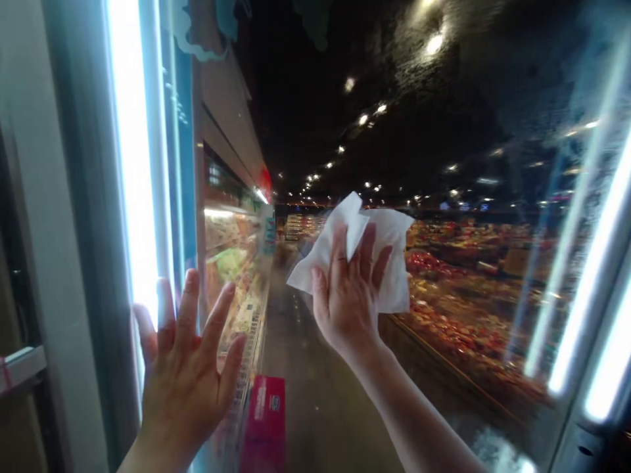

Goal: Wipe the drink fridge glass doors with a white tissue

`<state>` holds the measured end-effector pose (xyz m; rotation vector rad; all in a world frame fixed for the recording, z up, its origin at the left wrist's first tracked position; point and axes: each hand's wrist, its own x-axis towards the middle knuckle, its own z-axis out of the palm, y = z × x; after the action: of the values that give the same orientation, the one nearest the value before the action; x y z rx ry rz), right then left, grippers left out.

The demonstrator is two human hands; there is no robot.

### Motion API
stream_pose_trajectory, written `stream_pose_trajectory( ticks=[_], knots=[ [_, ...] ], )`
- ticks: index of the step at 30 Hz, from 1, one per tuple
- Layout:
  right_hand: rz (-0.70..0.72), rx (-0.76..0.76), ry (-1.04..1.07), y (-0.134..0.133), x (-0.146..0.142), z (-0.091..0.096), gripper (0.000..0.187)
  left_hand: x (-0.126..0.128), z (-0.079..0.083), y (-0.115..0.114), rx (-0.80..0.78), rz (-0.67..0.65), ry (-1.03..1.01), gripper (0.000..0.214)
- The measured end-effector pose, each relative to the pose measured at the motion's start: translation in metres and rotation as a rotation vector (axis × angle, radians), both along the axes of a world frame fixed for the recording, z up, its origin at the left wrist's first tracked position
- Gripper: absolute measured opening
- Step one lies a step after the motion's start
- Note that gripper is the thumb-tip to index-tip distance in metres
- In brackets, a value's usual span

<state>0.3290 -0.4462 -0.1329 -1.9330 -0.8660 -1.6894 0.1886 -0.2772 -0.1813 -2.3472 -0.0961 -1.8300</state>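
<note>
My right hand point(350, 305) lies open, fingers extended, over a white paper wipe point(395, 269) at mid-frame, apparently against a glass pane point(493, 85), though contact is hard to judge. My left hand point(185, 381) spreads open at lower left, beside a light tube point(135, 131). The wipe should be light, limp, easily torn; best held under flat fingers.

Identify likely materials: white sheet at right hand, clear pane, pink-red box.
White sheet: matte paper towel or nonwoven cloth; soft folds, no sheen.
Clear pane: probably smooth glass; see-through, hazy patches.
Pink-red box: perhaps printed cardboard or plastic; pale markings, finish too blurred.
</note>
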Motion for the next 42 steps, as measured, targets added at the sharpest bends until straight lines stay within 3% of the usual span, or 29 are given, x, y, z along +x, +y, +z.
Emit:
stream_pose_trajectory(
  ticks=[5, 11, 15, 17, 22, 24, 28, 32, 34, 39, 42],
  knots=[
    [0.099, -0.317, -0.100, 0.008, -0.007, -0.029, 0.045, 0.005, -0.012, -0.009, -0.007, -0.054, 0.017, 0.084],
    [-0.017, -0.034, 0.019, -0.020, 0.007, -0.039, 0.063, 0.017, -0.028, -0.024, -0.034, -0.059, 0.073, 0.084],
    [0.111, -0.266, -0.011, -0.028, 0.006, -0.071, 0.044, 0.027, -0.034, -0.043, -0.064, -0.086, 0.092, 0.085],
    [0.101, -0.277, -0.027, -0.046, 0.018, -0.081, 0.039, 0.031, -0.036, -0.053, -0.081, -0.090, 0.098, 0.086],
    [-0.068, 0.034, 0.084, -0.098, 0.050, -0.093, 0.070, 0.046, -0.038, -0.082, -0.077, -0.110, 0.122, 0.088],
    [-0.028, -0.007, 0.109, -0.103, 0.050, -0.104, 0.066, 0.054, -0.036, -0.096, -0.071, -0.127, 0.130, 0.088],
    [0.071, -0.183, 0.033, -0.121, 0.063, -0.125, 0.038, 0.067, -0.029, -0.125, -0.053, -0.150, 0.119, 0.088],
    [-0.075, 0.104, 0.108, -0.177, 0.098, -0.127, 0.059, 0.079, -0.027, -0.150, -0.025, -0.150, 0.130, 0.090],
    [-0.106, 0.174, 0.175, -0.195, 0.107, -0.132, 0.065, 0.086, -0.031, -0.162, -0.002, -0.149, 0.129, 0.091],
    [0.056, -0.192, 0.133, -0.215, 0.115, -0.165, 0.044, 0.103, -0.042, -0.191, 0.044, -0.153, 0.159, 0.092],
    [-0.022, -0.040, 0.131, -0.248, 0.135, -0.179, 0.049, 0.108, -0.048, -0.206, 0.048, -0.163, 0.190, 0.092]
  ],
)
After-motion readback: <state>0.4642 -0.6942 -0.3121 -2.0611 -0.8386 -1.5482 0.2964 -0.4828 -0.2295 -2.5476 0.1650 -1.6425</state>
